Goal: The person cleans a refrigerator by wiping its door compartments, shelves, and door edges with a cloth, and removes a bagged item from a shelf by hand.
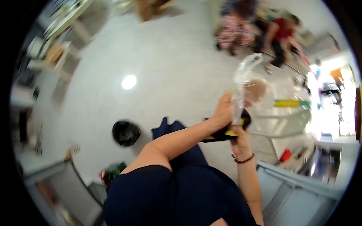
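A clear plastic bag (238,84) hangs up and away from my hands, smeared by motion, with something pale brownish showing through it. My left hand (223,112) is closed against the near side of this bag. Just below, my right hand (240,141), with a dark beaded bracelet at its wrist, is closed at the bag's lower end. Close by both hands is a black thing with yellow patches (226,132); its kind is too blurred to make out. My fingertips are partly hidden by the plastic.
A bin lined with a black bag (126,133) stands on the pale floor (102,101). Two people (281,34) sit at the upper right. White tables with a yellow strip (290,103) lie to the right; grey drawers or crates (294,192) flank me below.
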Demonstrator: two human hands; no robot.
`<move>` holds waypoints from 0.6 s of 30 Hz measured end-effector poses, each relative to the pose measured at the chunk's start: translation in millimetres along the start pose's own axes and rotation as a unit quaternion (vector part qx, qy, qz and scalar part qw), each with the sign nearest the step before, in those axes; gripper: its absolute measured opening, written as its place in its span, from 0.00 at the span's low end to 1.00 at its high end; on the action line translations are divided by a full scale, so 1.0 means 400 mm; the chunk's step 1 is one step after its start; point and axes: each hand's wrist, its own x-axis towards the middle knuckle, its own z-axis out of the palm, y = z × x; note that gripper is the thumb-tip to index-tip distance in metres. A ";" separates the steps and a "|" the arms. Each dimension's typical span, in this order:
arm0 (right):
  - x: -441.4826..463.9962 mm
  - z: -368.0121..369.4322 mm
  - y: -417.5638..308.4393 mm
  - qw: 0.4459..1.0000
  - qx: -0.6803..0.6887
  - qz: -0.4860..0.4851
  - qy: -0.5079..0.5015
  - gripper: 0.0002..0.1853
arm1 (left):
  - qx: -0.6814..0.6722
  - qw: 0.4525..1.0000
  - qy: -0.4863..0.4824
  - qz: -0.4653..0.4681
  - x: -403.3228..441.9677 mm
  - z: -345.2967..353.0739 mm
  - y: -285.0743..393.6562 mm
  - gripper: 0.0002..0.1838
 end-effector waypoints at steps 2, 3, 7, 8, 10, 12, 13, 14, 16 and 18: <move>0.013 -0.057 0.064 0.998 0.020 0.055 -0.006 0.22 | -0.083 0.992 0.053 -0.078 -0.039 -0.055 -0.031 0.15; 0.015 -0.040 0.054 0.994 0.054 0.092 0.001 0.21 | -0.091 0.987 0.101 -0.082 -0.034 -0.099 -0.058 0.17; 0.021 -0.128 0.124 0.967 0.146 0.204 0.040 0.21 | -0.035 0.930 0.271 -0.248 -0.175 -0.334 -0.174 0.19; 0.027 -0.147 0.144 0.957 0.164 0.234 0.046 0.21 | 0.009 0.905 0.310 -0.291 -0.229 -0.410 -0.190 0.19; 0.026 -0.150 0.153 0.958 0.147 0.243 0.046 0.21 | 0.086 0.854 0.393 -0.330 -0.369 -0.569 -0.238 0.16; 0.023 -0.152 0.157 0.958 0.134 0.250 0.038 0.21 | 0.182 0.801 0.450 -0.350 -0.533 -0.767 -0.340 0.09; 0.023 -0.150 0.156 0.963 0.128 0.236 0.039 0.21 | 0.200 0.781 0.477 -0.351 -0.540 -0.755 -0.237 0.08; 0.021 -0.143 0.155 0.967 0.123 0.221 0.040 0.22 | 0.181 0.750 0.497 -0.397 -0.590 -0.836 -0.253 0.10; 0.014 -0.133 0.146 0.970 0.117 0.211 0.033 0.23 | 0.195 0.692 0.506 -0.477 -0.658 -0.959 -0.242 0.25; 0.016 -0.123 0.136 0.970 0.117 0.214 0.012 0.22 | 0.242 0.575 0.625 -0.470 -0.662 -1.004 -0.203 0.39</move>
